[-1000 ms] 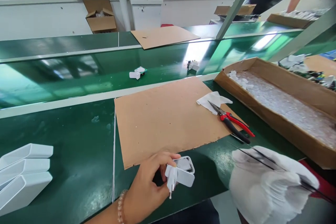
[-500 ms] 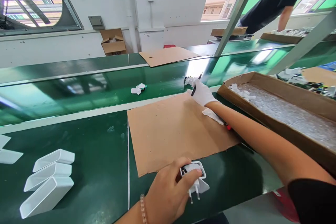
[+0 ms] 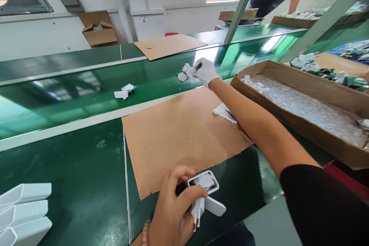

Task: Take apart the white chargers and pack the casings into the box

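Observation:
My left hand (image 3: 175, 207) is bare and closed around a white plug housing (image 3: 213, 188) at the front edge of the bench. The housing is open at the top with a white part inside. A two-pin plug (image 3: 197, 213) and a flat white flap (image 3: 215, 206) stick out below it. My right hand (image 3: 206, 72), in a white glove, reaches over the green belt, its fingers closed on a dark slim tool (image 3: 198, 67). Those fingertips meet a white piece joined to a small green circuit board (image 3: 182, 76); whether they grip it is unclear.
A similar board assembly (image 3: 125, 91) lies farther left on the belt (image 3: 72, 103). Brown cardboard (image 3: 178, 130) covers the bench middle, with a white cloth (image 3: 223, 113) under my right forearm. White sleeves (image 3: 24, 207) stand left. A long carton (image 3: 300, 123) is right; another person works behind.
My right hand has moved up and left onto the board assembly, which has turned to show its round white disc. My left hand has tilted the housing. The whole view has shifted.

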Tool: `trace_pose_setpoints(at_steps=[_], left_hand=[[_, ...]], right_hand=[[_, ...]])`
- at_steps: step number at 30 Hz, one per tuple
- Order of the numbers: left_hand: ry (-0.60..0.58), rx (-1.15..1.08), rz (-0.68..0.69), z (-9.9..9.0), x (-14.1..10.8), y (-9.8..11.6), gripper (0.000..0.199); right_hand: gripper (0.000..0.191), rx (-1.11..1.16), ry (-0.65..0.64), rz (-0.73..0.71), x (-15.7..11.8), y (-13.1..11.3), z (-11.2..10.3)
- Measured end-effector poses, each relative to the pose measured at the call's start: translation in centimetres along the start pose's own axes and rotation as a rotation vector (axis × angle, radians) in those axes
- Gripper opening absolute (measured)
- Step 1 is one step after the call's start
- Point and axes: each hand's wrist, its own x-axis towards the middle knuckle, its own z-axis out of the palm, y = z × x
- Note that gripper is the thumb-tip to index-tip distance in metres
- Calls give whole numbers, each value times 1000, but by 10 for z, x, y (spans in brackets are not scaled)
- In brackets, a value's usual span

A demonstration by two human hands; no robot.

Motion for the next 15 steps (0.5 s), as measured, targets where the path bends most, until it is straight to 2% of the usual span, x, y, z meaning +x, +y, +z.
trace_pose_setpoints(at_steps=[2,4,6,9,10,12,15], left_hand=[[-45,-46,-2,0,-1,0,37],[-44,-61,9,1,-1,0,38],[-27,-38,34,2,-2,0,37],[-8,75,90,4,-2,1,32],[0,117,114,4,-2,2,30],[20,170,148,6,-3,2,26],[49,160,157,8,-5,2,27]], right_hand=[[17,34,-56,-71,-31,-11,-20],[20,56,-144,-141,-76,-21,-45],[31,158,-222,-213,-131,-27,-70],[31,221,-225,-197,-216,-28,-97],[31,270,-198,-190,-242,-26,-102],[30,283,-123,-282,-285,-20,-105],[31,427,-81,-232,-329,-16,-98]])
